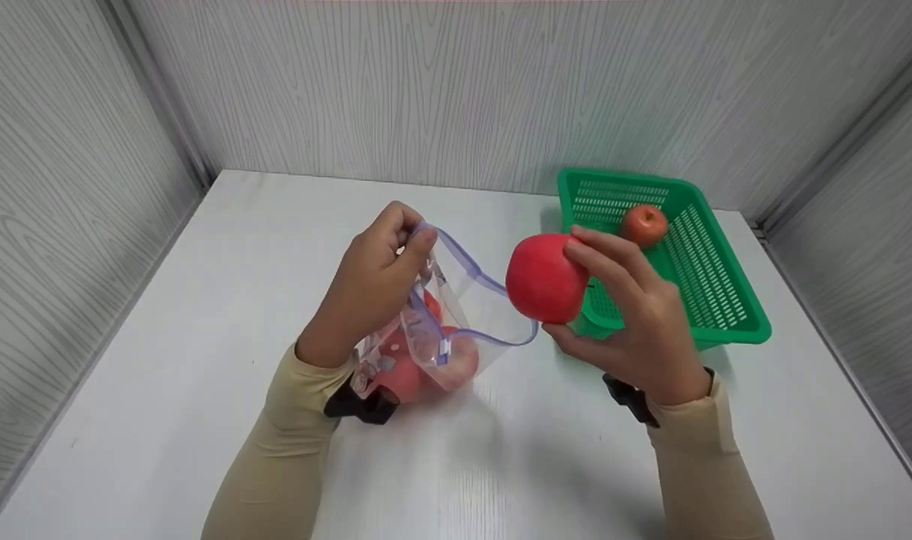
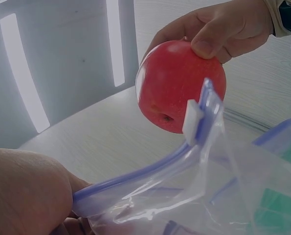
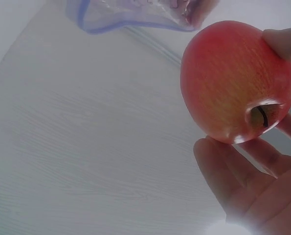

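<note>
My right hand (image 1: pixel 628 315) holds a red apple (image 1: pixel 547 277) between thumb and fingers, just right of a clear zip bag (image 1: pixel 456 300) with a purple rim. The apple's stem (image 3: pixel 263 116) shows in the right wrist view. At the bag's upper left edge my left hand (image 1: pixel 381 270) pinches the rim, and the mouth gapes toward the apple. Inside the bag lie several red fruits (image 1: pixel 460 360), partly blurred by the plastic. A white slider (image 2: pixel 191 122) sits on the rim, in front of the held apple in the left wrist view.
A green plastic basket (image 1: pixel 726 300) stands at the back right of the white table (image 1: pixel 201 315), with one apple (image 1: pixel 644 226) in it. Pale wood-grain panels (image 1: pixel 456 90) rise behind the table and on both sides.
</note>
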Tool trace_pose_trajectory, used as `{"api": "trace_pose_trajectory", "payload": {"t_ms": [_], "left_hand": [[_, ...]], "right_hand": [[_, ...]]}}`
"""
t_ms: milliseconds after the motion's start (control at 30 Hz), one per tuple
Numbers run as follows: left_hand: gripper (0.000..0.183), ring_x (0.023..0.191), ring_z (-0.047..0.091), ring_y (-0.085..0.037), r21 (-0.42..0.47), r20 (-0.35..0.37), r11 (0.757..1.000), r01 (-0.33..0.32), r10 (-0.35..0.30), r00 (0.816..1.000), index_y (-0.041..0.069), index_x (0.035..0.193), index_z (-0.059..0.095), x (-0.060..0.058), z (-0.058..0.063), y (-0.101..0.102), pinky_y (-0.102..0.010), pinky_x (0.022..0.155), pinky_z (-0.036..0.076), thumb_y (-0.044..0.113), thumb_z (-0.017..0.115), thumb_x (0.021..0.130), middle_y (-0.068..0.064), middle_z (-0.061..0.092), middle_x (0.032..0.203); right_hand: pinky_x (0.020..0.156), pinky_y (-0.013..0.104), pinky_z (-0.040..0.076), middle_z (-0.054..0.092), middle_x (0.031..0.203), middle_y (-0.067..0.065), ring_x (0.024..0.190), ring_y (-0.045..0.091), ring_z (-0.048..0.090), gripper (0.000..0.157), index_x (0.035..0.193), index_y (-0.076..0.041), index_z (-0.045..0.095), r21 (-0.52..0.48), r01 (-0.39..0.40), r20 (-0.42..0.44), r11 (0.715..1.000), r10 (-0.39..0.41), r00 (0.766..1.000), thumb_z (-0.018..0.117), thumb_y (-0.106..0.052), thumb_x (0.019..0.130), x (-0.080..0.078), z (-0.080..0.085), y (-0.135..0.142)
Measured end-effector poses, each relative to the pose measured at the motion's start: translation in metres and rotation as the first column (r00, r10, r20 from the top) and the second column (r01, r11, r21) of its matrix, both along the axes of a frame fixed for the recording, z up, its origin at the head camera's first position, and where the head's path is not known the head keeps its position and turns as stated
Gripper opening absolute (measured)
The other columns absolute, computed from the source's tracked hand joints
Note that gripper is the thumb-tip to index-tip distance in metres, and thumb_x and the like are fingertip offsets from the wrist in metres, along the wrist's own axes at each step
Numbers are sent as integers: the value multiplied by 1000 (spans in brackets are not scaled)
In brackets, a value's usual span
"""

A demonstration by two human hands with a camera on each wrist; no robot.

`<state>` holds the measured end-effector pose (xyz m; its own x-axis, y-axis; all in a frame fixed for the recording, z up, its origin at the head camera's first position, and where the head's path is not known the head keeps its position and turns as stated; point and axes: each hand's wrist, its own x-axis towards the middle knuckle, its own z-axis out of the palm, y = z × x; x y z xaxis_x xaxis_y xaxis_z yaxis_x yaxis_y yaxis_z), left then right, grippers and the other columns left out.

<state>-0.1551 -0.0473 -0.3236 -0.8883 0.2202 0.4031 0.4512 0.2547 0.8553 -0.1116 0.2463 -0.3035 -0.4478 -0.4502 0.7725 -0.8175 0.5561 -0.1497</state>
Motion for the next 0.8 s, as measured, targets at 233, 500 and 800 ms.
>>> {"api": "trace_pose_trajectory", "payload": {"t_ms": [233,500,800], "left_hand": [[24,79,59,-18,10,-12,1000,5,-5,1000,9,107,51,-1,-2,0,-34,71,49,33,53,109,-5,58,86],[24,78,58,-18,6,-5,1000,4,-4,1000,8,107,51,0,1,0,-34,72,48,32,53,109,-5,58,86],[23,78,57,-18,-6,-5,1000,-5,5,1000,9,107,51,0,1,0,-33,71,47,31,54,109,-5,58,84]], "right_hand": [[88,52,59,61,139,15,121,32,63,83,137,-7,60,53,9,-7,999,-9,1000,100,-13,64,4,1,-3],[89,53,58,60,139,15,123,32,63,83,137,-7,61,44,20,-7,999,-19,1000,100,-12,64,6,0,-4],[90,53,58,59,139,17,126,33,60,82,136,-7,60,28,9,-11,1000,-8,1000,99,-10,64,6,1,-5]]}}
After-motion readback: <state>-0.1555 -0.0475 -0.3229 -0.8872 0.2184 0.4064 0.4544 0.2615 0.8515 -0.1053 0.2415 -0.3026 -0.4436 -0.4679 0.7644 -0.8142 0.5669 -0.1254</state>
